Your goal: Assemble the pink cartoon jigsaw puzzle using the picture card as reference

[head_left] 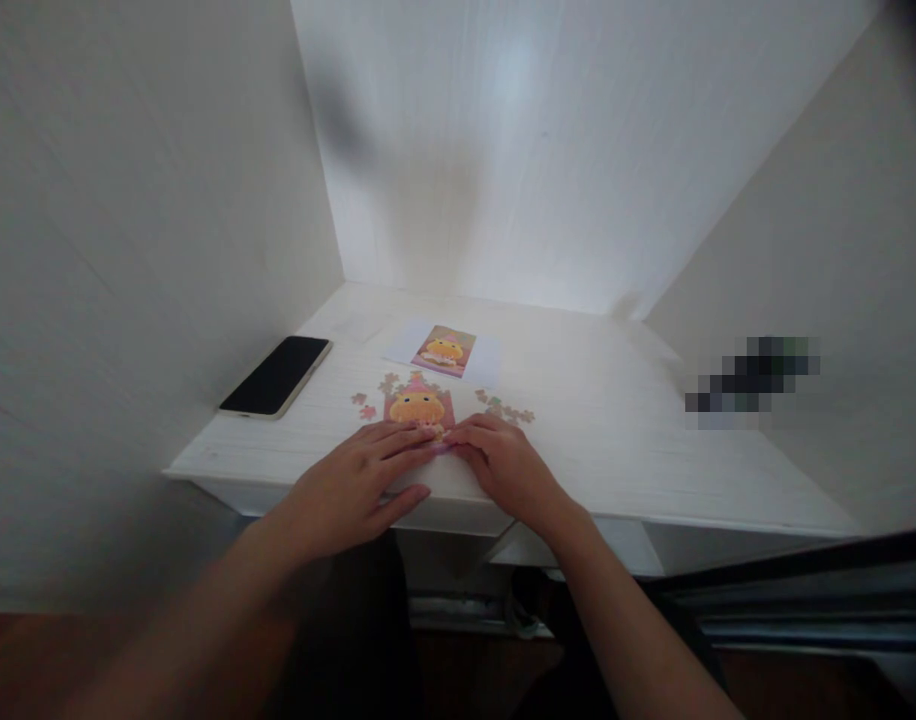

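Two bare forearms are seen reaching up from the bottom edge toward a white wooden table [623, 470] set in a pale-walled corner. Resting flat near the front edge, the left hand [353, 480] is laid palm down with its fingers stretched out and slightly spread, the fingertips pressed on the lower edge of a partly assembled pink and orange cardboard jigsaw puzzle [419, 405]; nothing is clasped in it. Just beside it, the right hand [503, 462] is held with fingers curled loosely, the fingertips meeting those of the left at the puzzle's lower right corner; whether a piece is pinched under them cannot be told. The puzzle lies flat near the table's front middle, its lower part hidden by the fingers. Loose pink and tan puzzle pieces [507, 408] are scattered just right of it, and a few more [364, 404] lie to its left. Behind the puzzle, a white sheet printed with the same orange picture [444, 352] is placed flat. A black smartphone [276, 375] is laid face up near the table's left edge.
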`<state>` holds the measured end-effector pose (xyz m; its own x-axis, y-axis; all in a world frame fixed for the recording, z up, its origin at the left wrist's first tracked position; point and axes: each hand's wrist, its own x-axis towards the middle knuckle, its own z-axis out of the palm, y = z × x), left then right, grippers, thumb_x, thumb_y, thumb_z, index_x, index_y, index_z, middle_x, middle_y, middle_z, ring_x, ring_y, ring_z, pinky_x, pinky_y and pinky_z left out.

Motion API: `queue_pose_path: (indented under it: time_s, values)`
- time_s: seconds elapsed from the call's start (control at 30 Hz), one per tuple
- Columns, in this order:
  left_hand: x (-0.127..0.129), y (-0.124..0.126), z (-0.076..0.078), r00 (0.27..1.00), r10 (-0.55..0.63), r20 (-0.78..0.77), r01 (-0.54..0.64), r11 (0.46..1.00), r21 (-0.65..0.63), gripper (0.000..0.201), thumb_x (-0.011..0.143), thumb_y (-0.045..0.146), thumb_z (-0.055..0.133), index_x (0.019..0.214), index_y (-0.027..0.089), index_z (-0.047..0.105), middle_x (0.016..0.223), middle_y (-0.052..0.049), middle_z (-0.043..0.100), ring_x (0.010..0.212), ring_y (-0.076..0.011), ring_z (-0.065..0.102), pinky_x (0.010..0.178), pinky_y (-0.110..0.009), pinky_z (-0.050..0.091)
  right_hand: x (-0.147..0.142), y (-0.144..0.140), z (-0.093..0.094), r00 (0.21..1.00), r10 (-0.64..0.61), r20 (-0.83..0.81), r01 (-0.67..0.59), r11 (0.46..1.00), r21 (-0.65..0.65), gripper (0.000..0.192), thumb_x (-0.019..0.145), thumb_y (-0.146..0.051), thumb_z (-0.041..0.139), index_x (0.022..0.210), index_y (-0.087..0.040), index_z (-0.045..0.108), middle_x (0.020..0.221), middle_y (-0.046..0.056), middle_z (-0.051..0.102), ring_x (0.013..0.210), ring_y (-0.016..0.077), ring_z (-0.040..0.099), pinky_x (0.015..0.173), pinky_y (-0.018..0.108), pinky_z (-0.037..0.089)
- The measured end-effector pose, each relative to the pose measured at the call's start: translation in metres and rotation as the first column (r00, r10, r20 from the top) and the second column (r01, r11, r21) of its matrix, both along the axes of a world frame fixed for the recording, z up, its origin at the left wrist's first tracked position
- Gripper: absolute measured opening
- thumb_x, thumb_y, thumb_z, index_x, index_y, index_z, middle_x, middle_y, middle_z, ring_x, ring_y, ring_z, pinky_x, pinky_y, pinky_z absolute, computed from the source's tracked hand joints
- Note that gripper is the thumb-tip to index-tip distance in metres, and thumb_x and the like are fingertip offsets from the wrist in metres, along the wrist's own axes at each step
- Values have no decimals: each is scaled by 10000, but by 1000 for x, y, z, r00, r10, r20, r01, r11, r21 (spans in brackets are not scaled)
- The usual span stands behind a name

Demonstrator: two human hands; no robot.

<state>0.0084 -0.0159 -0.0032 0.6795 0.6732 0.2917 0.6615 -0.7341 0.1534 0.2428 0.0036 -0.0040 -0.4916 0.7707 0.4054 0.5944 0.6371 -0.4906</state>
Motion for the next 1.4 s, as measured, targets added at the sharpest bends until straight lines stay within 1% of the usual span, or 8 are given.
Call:
queue_pose_path:
  time_s: [0.2,0.43,0.93,1.0,1.07,1.2,1.3,1.4]
  values:
    - [2,0,2,1000,-1,-12,1,1000,-7,456,964,398,486,1399,264,504,1455,-74,506,1342,-264,461,1140,-491,365,-1,3,-1,999,50,14,-50,999,-11,281,924,-62,510,1031,-197,731,1032,70,700,987,185,611,926,332,493]
    - [3,2,0,998,-33,62,33,999,7,463,956,381,504,1404,266,490,1446,-62,518,1338,-252,463,1145,-477,353,1,3,-6,998,55,20,-55,998,7,306,895,-31,529,1041,-213,727,1064,56,688,999,184,592,937,339,487]
    - [3,-1,0,998,-2,67,5,999,-38,465,942,388,521,1398,301,489,1462,-33,502,1349,-256,452,1154,-494,318,-2,-3,-2,999,52,18,-52,999,-3,256,932,-154,529,1073,-251,719,1045,66,666,968,203,599,880,367,503]
    - [3,-1,2,999,-3,51,5,999,-45,482,947,387,514,1420,311,461,1471,-29,491,1353,-256,447,1164,-505,296,-1,-3,0,999,-4,-41,5,999,35,249,937,-156,516,1075,-234,708,1035,66,684,972,202,611,888,364,502]
    - [4,-1,3,999,-3,39,5,999,-46,494,950,384,510,1435,323,439,1474,-24,488,1355,-255,442,1173,-516,274,7,-1,0,978,-137,-155,151,985,83,232,944,-170,502,1056,-219,699,1021,70,698,959,200,625,875,359,507]
    - [5,-1,5,1000,2,29,-1,999,-42,484,948,367,517,1426,339,451,1456,-15,508,1348,-256,447,1173,-520,275,43,3,-4,867,-407,-288,449,889,94,200,931,-241,522,1018,-211,700,997,72,708,889,206,638,754,344,517]
    - [5,0,5,1000,11,15,-10,1000,-26,478,950,361,513,1424,335,456,1447,-22,516,1334,-260,458,1162,-518,297,76,4,-11,850,-480,-218,498,866,34,208,909,-273,539,1015,-207,706,999,73,712,836,202,640,688,330,504]
    - [5,0,4,1000,19,9,-19,1000,3,468,953,357,505,1419,335,466,1438,-32,523,1329,-267,459,1156,-519,302,95,0,-14,859,-482,-174,480,875,-60,223,906,-288,539,1033,-205,703,993,68,717,759,182,630,657,317,492]
